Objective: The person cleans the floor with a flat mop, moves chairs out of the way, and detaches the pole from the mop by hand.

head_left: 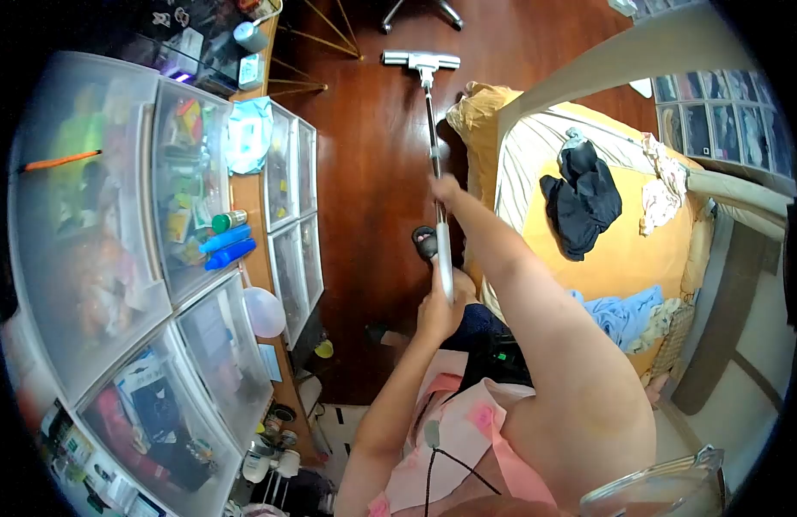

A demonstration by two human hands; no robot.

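Note:
A long-handled mop [445, 258] with a wide, flat white-and-grey head [421, 60] stretches away from me over the dark red wooden floor [368, 198]. My left hand [437, 314] is closed round the thick white grip at the handle's near end. Farther along, my right hand [446, 191] wraps the thin metal shaft. The mop head appears to rest on the floor, near the wheeled base of a chair [421, 13]. Below the shaft a dark sandal [425, 242] shows on one foot.
Stacked clear plastic drawers [96, 207] and a wooden ledge [249, 194] with bottles line the left. On the right stands a bed [536, 250] holding black clothing [584, 198] and a blue cloth [627, 314]. Thin table legs [327, 86] reach the floor at upper left.

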